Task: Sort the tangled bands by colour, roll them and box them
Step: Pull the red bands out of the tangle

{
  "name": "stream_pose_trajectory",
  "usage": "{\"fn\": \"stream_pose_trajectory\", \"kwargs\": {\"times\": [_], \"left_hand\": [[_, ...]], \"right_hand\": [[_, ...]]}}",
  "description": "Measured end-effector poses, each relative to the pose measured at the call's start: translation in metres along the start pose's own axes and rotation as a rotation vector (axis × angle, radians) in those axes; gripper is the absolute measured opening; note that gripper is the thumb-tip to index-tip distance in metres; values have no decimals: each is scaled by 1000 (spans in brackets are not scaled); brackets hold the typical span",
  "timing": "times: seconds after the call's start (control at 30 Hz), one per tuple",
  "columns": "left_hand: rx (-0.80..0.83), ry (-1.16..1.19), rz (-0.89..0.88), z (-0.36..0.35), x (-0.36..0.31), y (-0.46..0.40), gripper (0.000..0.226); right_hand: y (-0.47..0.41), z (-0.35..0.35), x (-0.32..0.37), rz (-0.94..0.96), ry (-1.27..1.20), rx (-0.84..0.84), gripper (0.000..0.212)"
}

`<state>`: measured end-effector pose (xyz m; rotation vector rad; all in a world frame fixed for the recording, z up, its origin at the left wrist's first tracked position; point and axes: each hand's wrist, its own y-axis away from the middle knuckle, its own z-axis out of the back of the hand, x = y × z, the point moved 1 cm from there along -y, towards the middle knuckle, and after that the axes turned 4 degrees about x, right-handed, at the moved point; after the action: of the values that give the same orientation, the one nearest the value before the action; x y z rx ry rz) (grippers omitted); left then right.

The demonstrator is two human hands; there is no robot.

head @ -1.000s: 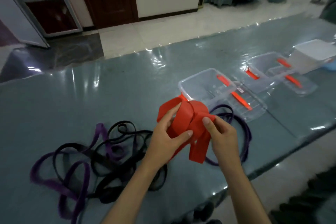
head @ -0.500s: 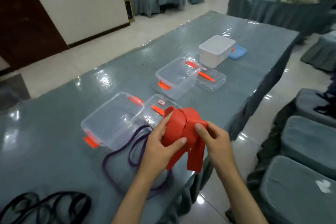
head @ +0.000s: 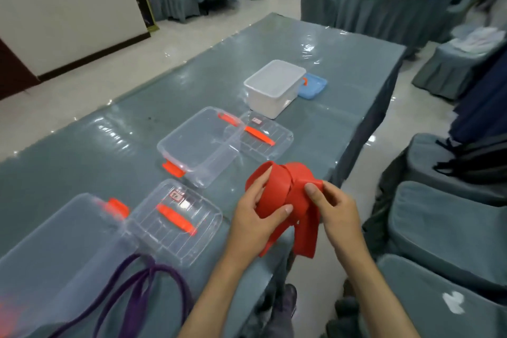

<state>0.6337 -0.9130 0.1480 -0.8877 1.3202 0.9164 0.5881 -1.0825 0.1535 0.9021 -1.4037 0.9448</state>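
While both hands work at the near table edge, head view:
Left hand: left hand point(head: 256, 221) curls round the wide red rubber band roll point(head: 285, 195), thumb pressed across its front.
Right hand: right hand point(head: 333, 210) pinches the roll's right side; loose red ends hang below.
Band's place: held above the edge of the grey-blue covered table point(head: 343, 63), just right of the nearest clear plastic box point(head: 63, 238).
Purple band point(head: 153, 282): lying in front of that box.
Second clear box point(head: 200, 145): beyond the roll.
White plastic tub point(head: 274, 87): farther along.
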Motion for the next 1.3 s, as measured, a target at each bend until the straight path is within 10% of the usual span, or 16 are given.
{"fn": "stream_pose_trajectory", "kwargs": {"times": [0.97, 1.3], "left_hand": [[-215, -142, 72, -208, 8, -449, 75], [-310, 5, 325, -229, 96, -521, 71]], "right_hand": [[-494, 213, -50, -18, 159, 233, 32], [-583, 212, -109, 94, 692, 391, 48]]}}
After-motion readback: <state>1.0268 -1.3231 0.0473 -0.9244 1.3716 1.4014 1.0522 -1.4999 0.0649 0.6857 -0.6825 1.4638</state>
